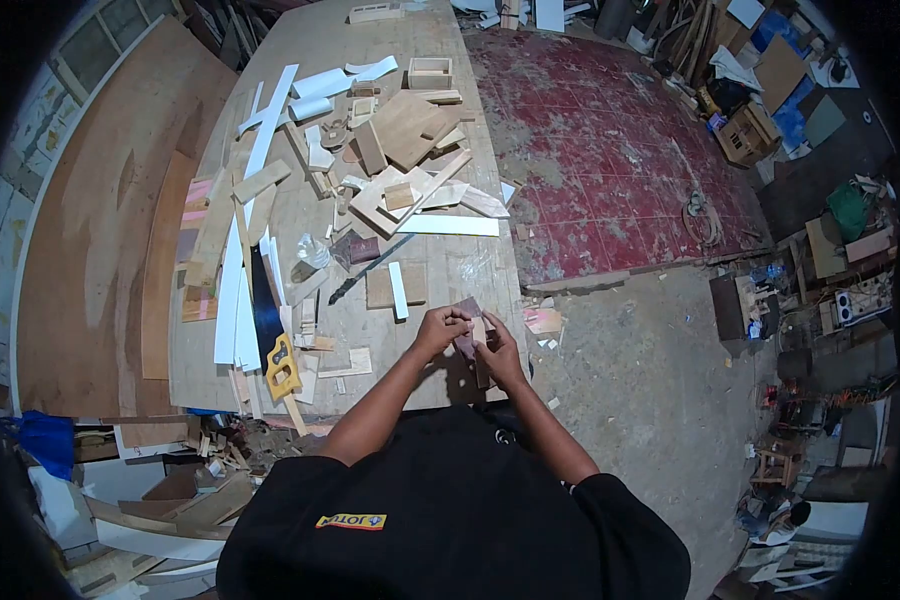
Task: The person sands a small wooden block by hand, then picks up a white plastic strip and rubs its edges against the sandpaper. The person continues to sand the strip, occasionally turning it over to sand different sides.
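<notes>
— What are the hands doing?

— Both meet at the near edge of the workbench (450, 270). The left hand (440, 328) pinches the top of a small dark wood piece (467, 318), fingers curled over it. The right hand (500, 352) closes on the same piece from the other side, with a second pale offcut (482, 375) seeming to sit under its palm; the view is too small to be sure whether it grips that one too.

— And the piece itself?

— Held just above the bench's front right corner, between the two hands, tilted slightly.

— What lies close by?

— Just beyond the hands, a flat brown board (382, 287) with a white strip (398, 290) laid across it. To the left, a handsaw (270, 330) with a yellow handle lies along the bench, blade pointing away, beside long white slats (232, 300).

— Further out?

— A heap of plywood offcuts (405, 150) fills the middle of the bench, and a small open wooden box (429, 72) stands behind it. To the right, the floor is worn red tile (610, 150).
</notes>
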`<state>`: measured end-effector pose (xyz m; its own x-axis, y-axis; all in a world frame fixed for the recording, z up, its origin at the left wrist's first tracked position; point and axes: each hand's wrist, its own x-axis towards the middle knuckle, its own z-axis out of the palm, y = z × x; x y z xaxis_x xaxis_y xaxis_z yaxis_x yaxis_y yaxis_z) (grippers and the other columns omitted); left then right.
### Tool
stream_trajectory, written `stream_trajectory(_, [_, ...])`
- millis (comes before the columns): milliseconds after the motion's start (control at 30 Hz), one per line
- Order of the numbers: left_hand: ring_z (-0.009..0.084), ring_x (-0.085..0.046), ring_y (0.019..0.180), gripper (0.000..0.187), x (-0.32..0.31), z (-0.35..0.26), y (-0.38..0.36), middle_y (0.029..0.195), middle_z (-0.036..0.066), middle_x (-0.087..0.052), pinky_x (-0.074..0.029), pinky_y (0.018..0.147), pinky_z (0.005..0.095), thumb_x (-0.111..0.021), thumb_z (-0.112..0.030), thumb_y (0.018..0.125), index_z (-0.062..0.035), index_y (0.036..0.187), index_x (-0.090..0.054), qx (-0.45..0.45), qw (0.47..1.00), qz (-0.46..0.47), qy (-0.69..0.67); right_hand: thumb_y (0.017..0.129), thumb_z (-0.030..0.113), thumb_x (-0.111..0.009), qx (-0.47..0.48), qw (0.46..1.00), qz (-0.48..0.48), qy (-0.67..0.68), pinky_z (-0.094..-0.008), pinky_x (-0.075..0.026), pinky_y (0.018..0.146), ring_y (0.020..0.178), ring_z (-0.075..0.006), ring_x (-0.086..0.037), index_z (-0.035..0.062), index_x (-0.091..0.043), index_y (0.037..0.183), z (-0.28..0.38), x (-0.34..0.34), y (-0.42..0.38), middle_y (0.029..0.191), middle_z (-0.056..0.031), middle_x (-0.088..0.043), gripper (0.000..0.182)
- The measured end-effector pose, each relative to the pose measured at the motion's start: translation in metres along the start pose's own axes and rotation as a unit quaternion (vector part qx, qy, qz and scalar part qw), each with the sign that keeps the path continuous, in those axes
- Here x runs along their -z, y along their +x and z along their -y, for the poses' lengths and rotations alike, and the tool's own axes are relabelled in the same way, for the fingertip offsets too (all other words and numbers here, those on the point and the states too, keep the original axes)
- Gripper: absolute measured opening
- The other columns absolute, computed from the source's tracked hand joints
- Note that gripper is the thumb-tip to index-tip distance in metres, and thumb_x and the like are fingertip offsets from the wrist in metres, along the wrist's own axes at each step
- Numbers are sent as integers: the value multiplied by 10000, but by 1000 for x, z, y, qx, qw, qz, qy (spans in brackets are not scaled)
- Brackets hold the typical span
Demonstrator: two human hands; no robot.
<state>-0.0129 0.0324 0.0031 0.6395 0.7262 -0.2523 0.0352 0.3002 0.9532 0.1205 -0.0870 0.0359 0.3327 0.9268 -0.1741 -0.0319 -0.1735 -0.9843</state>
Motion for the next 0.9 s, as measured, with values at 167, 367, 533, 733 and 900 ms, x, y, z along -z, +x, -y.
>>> stream_trajectory(167, [120,-652,727,203,-2,-2,-2,827,69,-676,-534,677,246,-711,-83,844,38,984,-628,-17,1000,0,-8,834,-52,-642,8,1000,1,30,-249,-481,651,773,-91,-561,109,-453,1376,-1,-1,1,921,-31,-578,596])
stream_trajectory(367, [114,-647,718,193,-1,5,-1,805,53,-668,-534,671,245,-702,-93,852,30,981,-628,-19,1000,-5,-14,832,-40,-650,4,999,-22,30,-276,-495,625,733,-118,-602,94,-504,1289,-22,0,6,890,-69,-627,498])
stream_trajectory(533, [204,-654,897,354,10,22,-2,970,110,-669,-540,779,355,-738,-199,807,-8,1076,-612,61,964,16,258,814,18,-638,-22,955,11,-294,-397,-521,744,850,-294,-661,114,-501,1286,-16,14,0,964,-170,-647,500])
stream_trajectory(733, [404,-341,1336,749,-1,19,-14,1434,221,-365,-357,1042,545,-759,-339,723,-33,1339,-462,-33,771,-12,636,797,91,-618,50,884,-10,-465,-483,-510,741,874,-389,-621,146,-566,1235,-42,18,7,940,-216,-616,444])
stream_trajectory(900, [412,-359,1325,831,-10,20,-14,1447,240,-340,-355,1036,562,-779,-352,708,-24,1386,-427,-10,766,-22,643,802,88,-589,72,873,8,-482,-486,-511,721,844,-395,-615,140,-596,1195,-33,10,19,904,-197,-600,397])
